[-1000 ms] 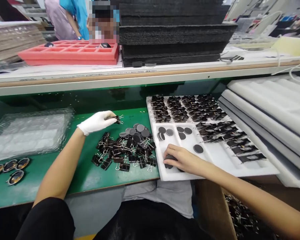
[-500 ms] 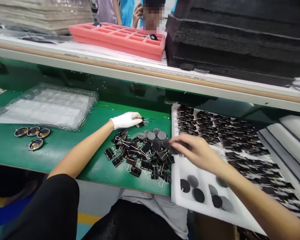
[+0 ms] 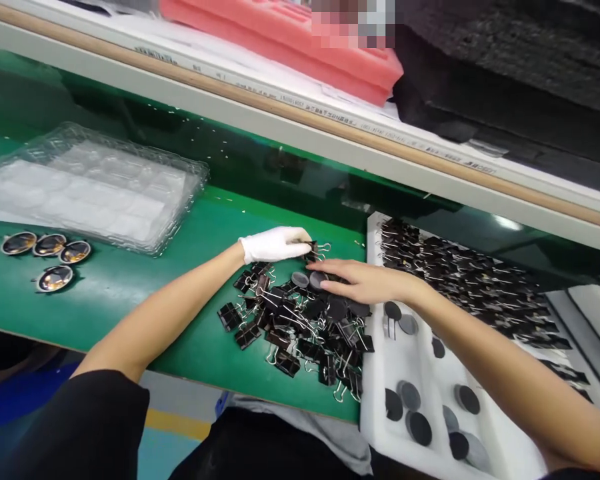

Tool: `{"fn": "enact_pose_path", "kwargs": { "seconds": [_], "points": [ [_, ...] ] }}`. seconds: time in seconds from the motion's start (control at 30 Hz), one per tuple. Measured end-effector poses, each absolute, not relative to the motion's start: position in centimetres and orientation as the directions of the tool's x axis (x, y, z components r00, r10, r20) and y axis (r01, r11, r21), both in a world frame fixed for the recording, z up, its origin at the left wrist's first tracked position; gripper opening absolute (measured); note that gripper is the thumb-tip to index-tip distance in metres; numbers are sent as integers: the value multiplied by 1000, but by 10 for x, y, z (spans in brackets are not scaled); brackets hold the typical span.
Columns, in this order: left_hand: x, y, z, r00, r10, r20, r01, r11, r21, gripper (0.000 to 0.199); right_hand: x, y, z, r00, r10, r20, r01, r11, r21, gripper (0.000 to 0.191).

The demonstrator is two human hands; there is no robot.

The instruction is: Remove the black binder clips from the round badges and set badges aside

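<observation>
My left hand (image 3: 275, 245), in a white glove, pinches a black binder clip (image 3: 311, 252) whose wire handles point right. Just beside it, my bare right hand (image 3: 367, 280) reaches in from the right with its fingers stretched out and apart. Its fingertips are over a grey round disc (image 3: 318, 280); whether they grip it cannot be made out. Another grey disc (image 3: 300, 279) lies to the left, and darker discs (image 3: 337, 308) lie below the hand. A heap of loose binder clips (image 3: 279, 300) spreads across the green table in front of both hands.
On the right stands a white foam tray (image 3: 375, 427) with round discs and rows of clipped pieces (image 3: 460, 287). Clear plastic trays (image 3: 170, 193) and several round, dark-faced parts (image 3: 55, 279) lie left. A shelf edge (image 3: 280, 110) crosses behind, carrying pink foam (image 3: 280, 43).
My right hand has moved left from the tray's edge to the discs beside my left hand, its fingers now extended. The left hand still holds the clip. The camera view has shifted.
</observation>
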State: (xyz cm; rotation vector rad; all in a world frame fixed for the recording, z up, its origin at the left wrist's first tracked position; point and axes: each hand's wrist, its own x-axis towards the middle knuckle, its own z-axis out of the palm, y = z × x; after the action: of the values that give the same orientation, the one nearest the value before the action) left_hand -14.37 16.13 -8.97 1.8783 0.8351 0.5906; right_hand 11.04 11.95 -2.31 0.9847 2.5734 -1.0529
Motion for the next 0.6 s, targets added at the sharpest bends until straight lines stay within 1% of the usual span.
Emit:
{"fn": "enact_pose_path", "kwargs": {
  "seconds": [0.07, 0.13, 0.17, 0.23, 0.3, 0.37, 0.43, 0.5, 0.53, 0.6],
  "points": [
    [-140, 157, -91, 613, 790, 19, 288, -246, 925, 25, 119, 123, -20, -735, 553, -393, 666, 481, -570, 56],
    [-138, 155, -94, 547, 837, -7, 289, -182, 940, 26, 121, 131, -24, -664, 683, -303, 688, 401, -605, 49],
    [-137, 154, -96, 525, 851, -11, 295, -170, 940, 26, 119, 136, -28, -603, 763, -233, 688, 349, -636, 49],
    [-134, 153, -97, 501, 866, -15, 323, -171, 931, 26, 110, 148, -40, -473, 873, -120, 645, 251, -722, 58],
    [-132, 153, -96, 468, 883, -34, 377, -164, 912, 29, 97, 158, -52, -414, 903, -118, 579, 161, -800, 67],
    [-133, 152, -94, 413, 909, -49, 453, -159, 877, 38, 87, 166, -60, -416, 891, -183, 546, 84, -833, 66],
    [-139, 149, -89, 328, 944, -14, 520, -168, 838, 44, 86, 173, -64, -413, 881, -232, 571, 52, -820, 65],
    [-155, 141, -83, 209, 974, 82, 604, -195, 773, 40, 94, 180, -69, -418, 877, -237, 658, 113, -745, 64],
    [-168, 133, -80, 154, 975, 161, 657, -222, 720, 36, 101, 184, -72, -427, 876, -224, 709, 171, -684, 63],
    [-202, 108, -73, 82, 931, 355, 779, -282, 560, 32, 114, 190, -79, -460, 868, -187, 779, 294, -554, 60]
  ]
}}
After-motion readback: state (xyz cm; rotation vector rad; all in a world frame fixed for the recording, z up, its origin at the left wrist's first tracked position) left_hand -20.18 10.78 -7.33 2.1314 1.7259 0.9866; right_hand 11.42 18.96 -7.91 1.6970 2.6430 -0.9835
